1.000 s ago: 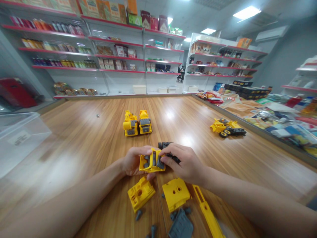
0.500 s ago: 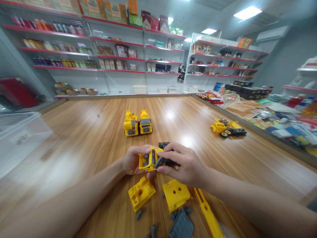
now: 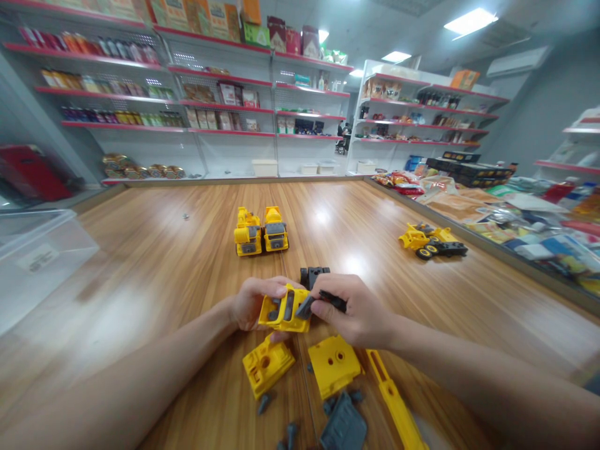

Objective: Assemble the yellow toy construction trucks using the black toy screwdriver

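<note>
Yellow cab [image 3: 296, 320], clasped by left hand [image 3: 248, 306], points lengthwise rightward, toward gray piece [image 3: 304, 308] pinched in right hand [image 3: 359, 315].

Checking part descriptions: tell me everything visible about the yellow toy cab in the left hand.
The yellow toy cab is a boxy, open-framed shell, apparently molded plastic, with window-like openings and gray parts showing within. The left hand holds it tilted over the wooden table. A gray piece in the right hand overlaps its edge in view; whether they touch is unclear.
</note>
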{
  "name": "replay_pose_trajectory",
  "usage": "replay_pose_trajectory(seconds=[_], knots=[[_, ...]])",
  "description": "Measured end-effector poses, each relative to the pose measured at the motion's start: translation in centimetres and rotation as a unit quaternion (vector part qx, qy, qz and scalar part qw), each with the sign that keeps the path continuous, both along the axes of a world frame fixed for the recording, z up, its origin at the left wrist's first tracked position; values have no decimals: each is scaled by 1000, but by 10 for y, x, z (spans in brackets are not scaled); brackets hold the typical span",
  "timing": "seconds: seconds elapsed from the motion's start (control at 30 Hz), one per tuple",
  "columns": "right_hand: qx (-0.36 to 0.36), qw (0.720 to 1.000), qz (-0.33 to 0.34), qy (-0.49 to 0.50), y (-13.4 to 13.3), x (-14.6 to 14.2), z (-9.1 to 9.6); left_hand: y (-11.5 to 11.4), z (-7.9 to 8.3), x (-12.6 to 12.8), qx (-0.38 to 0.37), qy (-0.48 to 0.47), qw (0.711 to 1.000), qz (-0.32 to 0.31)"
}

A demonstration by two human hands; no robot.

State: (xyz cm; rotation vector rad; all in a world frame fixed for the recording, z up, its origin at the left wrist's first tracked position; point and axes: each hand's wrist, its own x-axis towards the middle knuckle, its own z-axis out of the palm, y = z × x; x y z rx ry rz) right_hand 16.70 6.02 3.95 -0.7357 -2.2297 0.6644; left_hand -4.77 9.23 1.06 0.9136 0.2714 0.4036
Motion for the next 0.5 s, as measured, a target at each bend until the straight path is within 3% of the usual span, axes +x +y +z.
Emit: replay_pose_trajectory(seconds=[0.2,0.5], knots=[[11,999,-33,-26,-2,-1,2,1,-1,1,6,2,1000,-6],[57,996,-70,28,-3,-3,-7,1,-7,0,-4,-12,1000,14]])
